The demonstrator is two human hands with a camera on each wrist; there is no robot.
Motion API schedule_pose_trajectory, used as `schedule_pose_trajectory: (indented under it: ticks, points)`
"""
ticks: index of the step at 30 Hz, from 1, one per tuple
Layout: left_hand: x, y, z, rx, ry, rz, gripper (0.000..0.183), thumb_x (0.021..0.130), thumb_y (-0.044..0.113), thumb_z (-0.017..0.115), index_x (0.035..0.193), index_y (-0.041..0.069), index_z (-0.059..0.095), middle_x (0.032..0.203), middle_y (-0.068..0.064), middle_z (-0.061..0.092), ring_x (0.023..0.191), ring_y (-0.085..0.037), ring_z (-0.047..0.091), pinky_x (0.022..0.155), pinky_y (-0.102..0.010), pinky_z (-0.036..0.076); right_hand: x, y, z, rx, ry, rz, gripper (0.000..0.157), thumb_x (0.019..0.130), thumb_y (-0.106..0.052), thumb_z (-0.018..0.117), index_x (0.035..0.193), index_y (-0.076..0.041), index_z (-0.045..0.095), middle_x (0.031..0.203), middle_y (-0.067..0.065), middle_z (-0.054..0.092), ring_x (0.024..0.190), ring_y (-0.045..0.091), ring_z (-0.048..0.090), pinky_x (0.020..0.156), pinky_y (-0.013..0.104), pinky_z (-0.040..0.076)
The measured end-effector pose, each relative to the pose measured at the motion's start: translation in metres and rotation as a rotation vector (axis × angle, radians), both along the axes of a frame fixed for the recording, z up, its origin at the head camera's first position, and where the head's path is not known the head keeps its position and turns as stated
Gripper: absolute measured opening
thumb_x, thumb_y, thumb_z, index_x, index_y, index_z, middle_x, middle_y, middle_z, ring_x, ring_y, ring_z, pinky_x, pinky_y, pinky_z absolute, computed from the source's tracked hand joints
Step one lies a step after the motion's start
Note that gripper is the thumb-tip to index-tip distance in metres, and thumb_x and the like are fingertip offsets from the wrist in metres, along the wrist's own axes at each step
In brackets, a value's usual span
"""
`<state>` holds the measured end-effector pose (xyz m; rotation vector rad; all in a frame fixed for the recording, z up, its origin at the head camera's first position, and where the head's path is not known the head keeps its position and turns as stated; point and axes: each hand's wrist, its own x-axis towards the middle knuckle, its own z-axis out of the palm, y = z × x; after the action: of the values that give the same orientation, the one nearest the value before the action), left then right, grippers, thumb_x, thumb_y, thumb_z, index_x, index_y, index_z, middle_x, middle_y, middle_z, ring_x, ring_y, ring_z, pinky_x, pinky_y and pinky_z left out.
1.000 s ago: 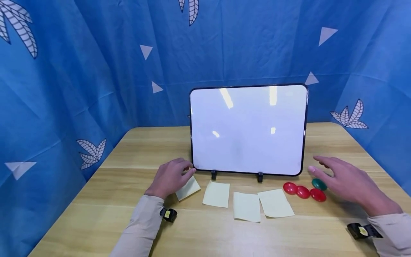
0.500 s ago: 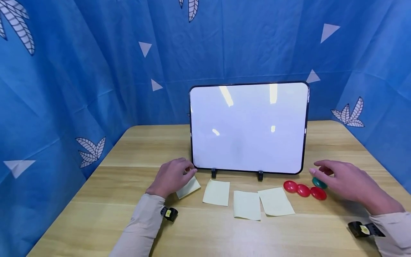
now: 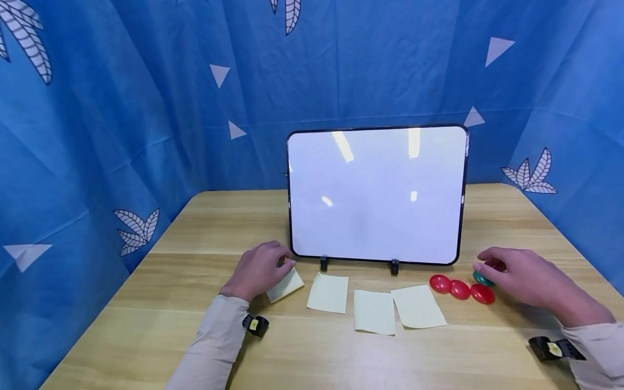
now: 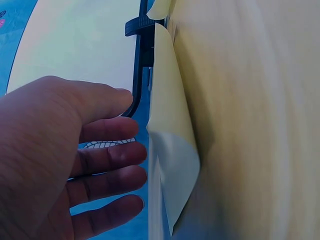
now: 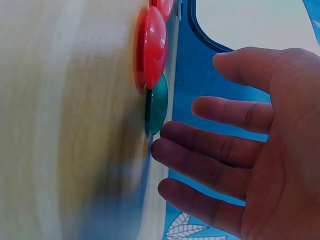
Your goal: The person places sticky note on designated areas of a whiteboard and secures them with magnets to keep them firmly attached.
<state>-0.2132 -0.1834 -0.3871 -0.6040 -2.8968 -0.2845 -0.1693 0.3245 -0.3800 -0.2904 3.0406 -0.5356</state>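
My left hand [image 3: 255, 271] hovers with loosely bent fingers over the leftmost pale yellow sticky note [image 3: 286, 287]. In the left wrist view the fingers are spread beside a curled sticky note [image 4: 172, 100] and hold nothing. On the right, my right hand [image 3: 528, 280] hangs just above a green round magnet [image 3: 481, 278], which it partly hides in the head view. The right wrist view shows its fingers apart, with nothing gripped and the tips close to the green magnet [image 5: 159, 105]. Three glossy red round magnets [image 3: 460, 290] lie beside the green one.
A white dry-erase board [image 3: 375, 195] with a black frame stands upright on small black feet [image 3: 394, 267] behind the notes. Three more sticky notes [image 3: 327, 293] lie in a row on the wooden table [image 3: 312, 357]. Blue patterned curtain [image 3: 380, 65] surrounds the table.
My right hand has lowered slightly, its thumb and fingers drawing nearer each other above the green magnet. The left hand stays almost still. The head view has shifted a little.
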Motion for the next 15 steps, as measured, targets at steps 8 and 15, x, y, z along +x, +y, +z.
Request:
schedule_pose_trajectory:
  ticks: [8,15]
  points:
    - [-0.0010,-0.0001,-0.0002,-0.022,-0.025,0.022,0.017,0.094,0.034,0.070,0.101,0.020,0.077,0.089,0.007,0.062,0.076,-0.010,0.054,0.069,-0.031,0.050,0.0013,0.0009,0.0001,-0.004,-0.022,0.001,0.048,0.093,-0.041,0.070,0.117,0.001,0.068,0.098,0.008,0.069,0.083,0.023,0.060,0.077,0.054,0.053]
    - [-0.0022,-0.0072,0.0008,-0.038,-0.052,0.026,0.017,0.092,0.030,0.070,0.100,0.017,0.077,0.091,0.006,0.063,0.078,-0.011,0.056,0.070,-0.033,0.051,0.0013,0.0033,-0.0006,-0.009,-0.030,0.021,0.043,0.092,-0.033,0.073,0.116,0.002,0.069,0.100,0.010,0.069,0.086,0.026,0.061,0.080,0.056,0.053]
